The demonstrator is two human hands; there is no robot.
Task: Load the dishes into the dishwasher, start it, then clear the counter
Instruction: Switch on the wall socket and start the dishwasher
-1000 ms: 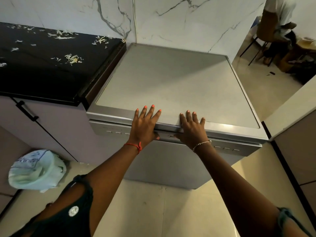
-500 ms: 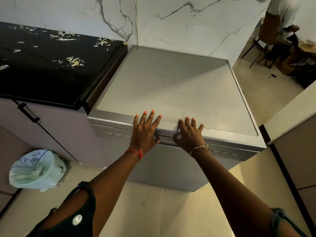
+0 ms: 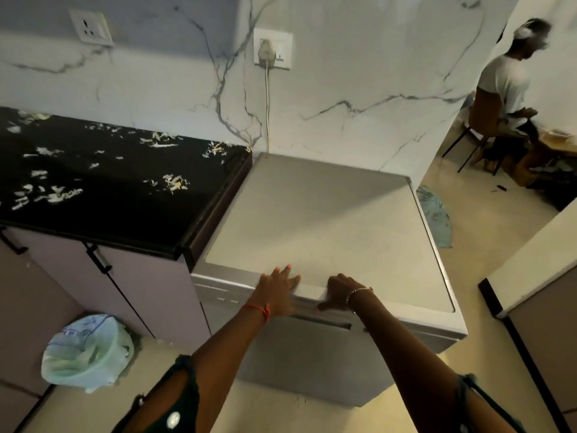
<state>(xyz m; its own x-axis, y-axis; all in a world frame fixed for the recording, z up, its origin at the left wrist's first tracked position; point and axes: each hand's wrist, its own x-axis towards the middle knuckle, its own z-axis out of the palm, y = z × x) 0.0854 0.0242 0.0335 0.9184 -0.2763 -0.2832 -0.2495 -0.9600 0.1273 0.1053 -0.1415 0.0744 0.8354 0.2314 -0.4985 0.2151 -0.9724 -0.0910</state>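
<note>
Beside the black counter, against the marble wall, stands the dishwasher, its door closed as far as I can see. I have my left hand resting on the front edge of its top, fingers straight and holding nothing. My right hand sits just beside it on the same edge, blurred. Its fingers look bent over the lip, but I cannot tell whether they grip. Pale scraps litter the counter. A lined bin stands on the floor at left.
</note>
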